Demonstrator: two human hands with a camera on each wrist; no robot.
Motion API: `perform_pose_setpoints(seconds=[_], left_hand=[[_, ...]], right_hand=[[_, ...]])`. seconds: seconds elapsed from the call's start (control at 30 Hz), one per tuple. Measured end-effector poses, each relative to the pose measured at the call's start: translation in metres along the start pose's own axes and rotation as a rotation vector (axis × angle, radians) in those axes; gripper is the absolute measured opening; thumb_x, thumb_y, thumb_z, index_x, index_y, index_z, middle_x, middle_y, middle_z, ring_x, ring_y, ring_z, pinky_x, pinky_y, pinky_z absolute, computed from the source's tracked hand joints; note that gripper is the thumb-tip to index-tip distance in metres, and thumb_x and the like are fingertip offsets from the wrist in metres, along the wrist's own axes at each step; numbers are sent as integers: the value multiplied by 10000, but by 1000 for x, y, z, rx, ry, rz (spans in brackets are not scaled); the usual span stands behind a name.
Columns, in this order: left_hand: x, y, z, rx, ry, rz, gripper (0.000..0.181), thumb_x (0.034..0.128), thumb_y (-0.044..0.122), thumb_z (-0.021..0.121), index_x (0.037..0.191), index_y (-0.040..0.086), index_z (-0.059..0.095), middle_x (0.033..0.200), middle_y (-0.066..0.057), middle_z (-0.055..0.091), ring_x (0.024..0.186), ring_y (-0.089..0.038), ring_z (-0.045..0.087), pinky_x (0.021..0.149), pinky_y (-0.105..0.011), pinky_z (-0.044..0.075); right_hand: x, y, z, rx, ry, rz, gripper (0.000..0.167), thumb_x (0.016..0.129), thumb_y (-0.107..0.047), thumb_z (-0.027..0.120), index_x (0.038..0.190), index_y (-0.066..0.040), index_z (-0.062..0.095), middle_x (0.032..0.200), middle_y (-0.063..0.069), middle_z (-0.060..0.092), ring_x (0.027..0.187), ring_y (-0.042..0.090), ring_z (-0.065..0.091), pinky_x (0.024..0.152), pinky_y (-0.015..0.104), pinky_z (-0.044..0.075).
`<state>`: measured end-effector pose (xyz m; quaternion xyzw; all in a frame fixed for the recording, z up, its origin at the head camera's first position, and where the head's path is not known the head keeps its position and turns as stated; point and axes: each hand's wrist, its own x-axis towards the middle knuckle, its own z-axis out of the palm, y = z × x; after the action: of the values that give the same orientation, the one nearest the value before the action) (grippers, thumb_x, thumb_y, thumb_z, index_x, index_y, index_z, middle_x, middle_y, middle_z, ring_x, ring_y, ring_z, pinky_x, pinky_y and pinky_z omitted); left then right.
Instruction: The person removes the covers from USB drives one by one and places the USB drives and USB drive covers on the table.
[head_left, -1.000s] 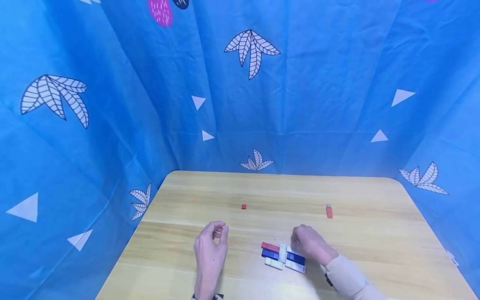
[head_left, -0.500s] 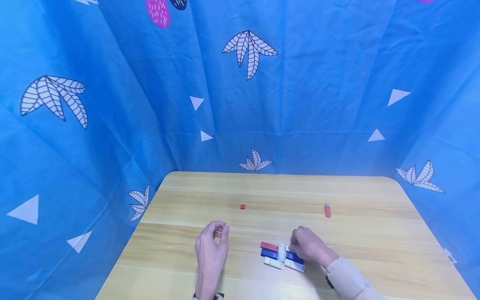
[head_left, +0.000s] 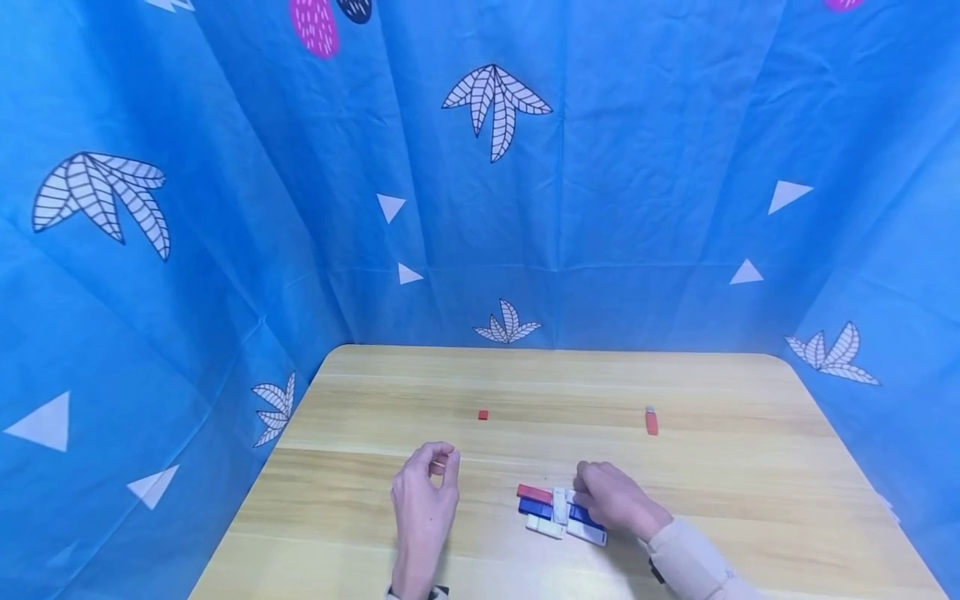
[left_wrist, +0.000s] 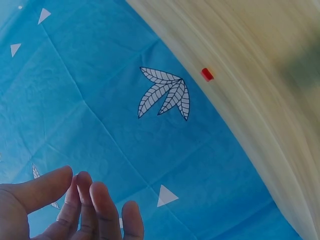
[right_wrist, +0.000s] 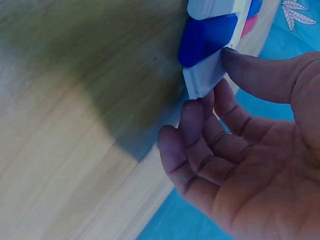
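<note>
Several white, blue and red flat sticks lie grouped on the table, three on each side of an upright-set white one. My right hand is at the group's far right corner; in the right wrist view its thumb and fingers pinch a white stick beside a blue one. To the left of the group, my left hand hovers with relaxed, bent fingers and nothing in them. The left wrist view shows that hand with thumb and fingertips close together, holding nothing.
A small red square lies toward the back of the wooden table. Farther right is a red stick with a grey end. Blue patterned cloth hangs behind and at both sides of the table.
The head view has shifted slightly. My right hand has moved a little down and toward the grouped sticks, its fingers at the white one. The left hand stays in place.
</note>
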<state>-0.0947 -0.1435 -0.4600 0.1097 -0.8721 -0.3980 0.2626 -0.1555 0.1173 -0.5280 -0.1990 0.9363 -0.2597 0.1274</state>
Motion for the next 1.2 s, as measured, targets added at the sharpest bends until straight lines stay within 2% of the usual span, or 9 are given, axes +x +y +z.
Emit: perform_pose_setpoints(seconds=[0.13, 0.27, 0.37, 0.47, 0.57, 0.7, 0.8, 0.97, 1.2], left_hand=[[-1, 0, 1, -1, -12, -3, 100, 863, 43, 756, 923, 122, 753, 801, 15, 735, 739, -113, 650, 751, -325, 492], [-2, 0, 2, 2, -19, -9, 96, 868, 50, 752, 930, 122, 752, 806, 12, 734, 745, -108, 647, 751, -317, 491], [-1, 1, 3, 2, -22, 1, 85, 872, 64, 753, 939, 117, 750, 808, 9, 735, 747, -104, 644, 748, -300, 495], [0, 2, 5, -1, -18, 21, 82, 873, 73, 757, 941, 118, 750, 808, 13, 736, 745, -102, 645, 749, -288, 496], [2, 4, 6, -8, -10, 53, 84, 871, 66, 761, 938, 116, 750, 806, 15, 737, 739, -105, 649, 740, -269, 501], [4, 8, 9, -24, -7, 99, 80, 871, 51, 757, 929, 105, 752, 804, 10, 737, 729, -111, 647, 712, -257, 515], [6, 12, 11, -28, -7, 124, 75, 873, 48, 754, 923, 105, 754, 798, 14, 734, 724, -109, 642, 702, -250, 516], [6, 20, 15, -52, -21, 151, 71, 873, 41, 753, 914, 99, 752, 800, 5, 738, 726, -117, 645, 698, -234, 518], [5, 34, 22, -83, -76, 198, 55, 896, 66, 745, 937, 102, 752, 815, 13, 731, 742, -111, 636, 697, -270, 541]], right_hand=[[-1, 2, 2, -17, 18, -10, 40, 892, -73, 720, 893, -50, 687, 783, 11, 648, 730, 137, 537, 697, 332, 519], [-2, 1, -2, -4, 61, -34, 51, 891, -91, 732, 852, -73, 705, 753, -13, 642, 698, 117, 526, 666, 300, 506], [1, 1, -10, 48, 108, -3, 64, 903, -97, 726, 848, -95, 694, 762, -26, 636, 695, 96, 543, 642, 256, 501], [7, 0, -20, 94, 175, 40, 54, 913, -97, 722, 879, -94, 680, 822, -6, 656, 749, 103, 585, 690, 268, 537], [12, 0, -31, 139, 222, 38, 58, 929, -96, 708, 894, -82, 663, 830, 6, 648, 742, 101, 582, 664, 228, 519], [13, -1, -45, 216, 229, 42, 56, 958, -101, 672, 918, -68, 651, 808, 52, 642, 701, 117, 553, 592, 218, 489], [12, -3, -54, 298, 238, 44, 49, 976, -75, 635, 957, -30, 642, 832, 114, 656, 692, 144, 577, 559, 244, 525], [9, -7, -64, 417, 250, 55, 104, 997, -31, 582, 1062, 44, 611, 924, 166, 662, 724, 168, 658, 583, 250, 588], [4, -16, -77, 476, 278, 36, 178, 1006, -15, 548, 1155, 79, 577, 973, 202, 656, 724, 208, 719, 618, 266, 596]])
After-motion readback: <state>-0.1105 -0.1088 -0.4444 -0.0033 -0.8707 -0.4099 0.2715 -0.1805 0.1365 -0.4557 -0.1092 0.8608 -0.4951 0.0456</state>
